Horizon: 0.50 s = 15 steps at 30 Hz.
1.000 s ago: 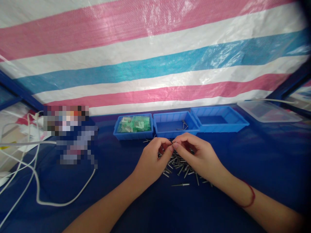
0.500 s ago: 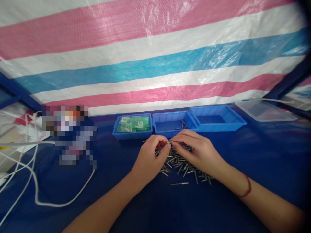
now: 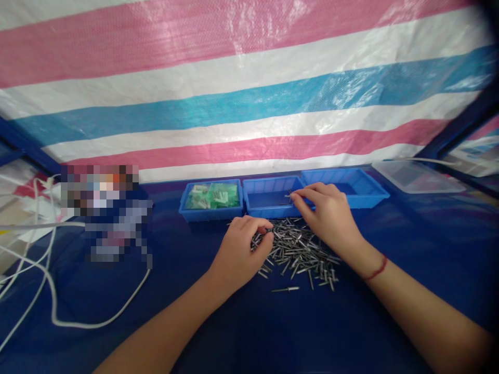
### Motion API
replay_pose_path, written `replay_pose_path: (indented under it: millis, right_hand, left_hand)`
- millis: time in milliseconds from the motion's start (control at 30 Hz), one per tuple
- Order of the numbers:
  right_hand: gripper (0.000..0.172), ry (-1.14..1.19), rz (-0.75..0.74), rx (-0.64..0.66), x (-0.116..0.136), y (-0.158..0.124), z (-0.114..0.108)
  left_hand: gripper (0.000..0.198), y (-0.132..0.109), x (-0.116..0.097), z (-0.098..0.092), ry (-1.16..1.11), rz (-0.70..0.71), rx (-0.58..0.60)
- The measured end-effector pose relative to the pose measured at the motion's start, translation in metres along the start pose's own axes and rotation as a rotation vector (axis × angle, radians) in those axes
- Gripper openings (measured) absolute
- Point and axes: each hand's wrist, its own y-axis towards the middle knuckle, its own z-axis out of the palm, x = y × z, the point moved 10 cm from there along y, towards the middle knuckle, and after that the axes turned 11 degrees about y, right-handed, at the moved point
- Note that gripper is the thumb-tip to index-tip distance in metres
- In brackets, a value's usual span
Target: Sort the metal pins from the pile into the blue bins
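Note:
Over the left part of a pile of blind rivets [image 3: 296, 244], my left hand [image 3: 244, 246] is closed, thumb and index finger curled toward each other. Something small and dark shows between those fingertips, too unclear to make out. My right hand [image 3: 327, 210] reaches over the front right of the middle blue bin [image 3: 268, 211]. Its thumb and forefinger pinch a thin blind rivet [image 3: 289, 196], partly hidden by the fingers. Other rivets in that bin are hard to separate from it. One single rivet [image 3: 285, 289] lies in front of the pile.
To the left stands a blue bin [image 3: 210, 214] with green-and-clear packets [image 3: 218, 195]. Another blue bin [image 3: 362, 196] sits at the right, beside a clear plastic lid [image 3: 421, 177]. White cables [image 3: 78, 325] loop over the blue table [image 3: 234, 332] at left. A striped sheet [image 3: 234, 109] hangs behind.
My right hand has left my left hand's fingertips and moved up and away to the middle bin. My left hand stays over the pile. The view has shifted slightly.

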Motion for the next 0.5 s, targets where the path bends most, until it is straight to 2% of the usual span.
replay_pose_path:
  millis: [133,267,333,500]
  right_hand:
    - [0.025,-0.01,-0.062,-0.015,0.018,0.001,-0.009]
    - [0.021,0.044,-0.234,0.212,0.05,-0.009,0.001]
    - [0.019,0.056,-0.279,0.279,0.057,-0.018,0.004]
    - [0.015,0.133,-0.302,0.255,0.061,-0.036,-0.004]
  left_hand:
    - [0.012,0.0,-0.006,0.002,0.052,0.073,0.02]
    - [0.016,0.0,-0.01,0.01,0.142,0.117,0.089]
    - [0.016,-0.001,-0.012,0.016,0.203,0.137,0.144]
    - [0.013,-0.005,-0.017,0.026,0.366,0.198,0.255]
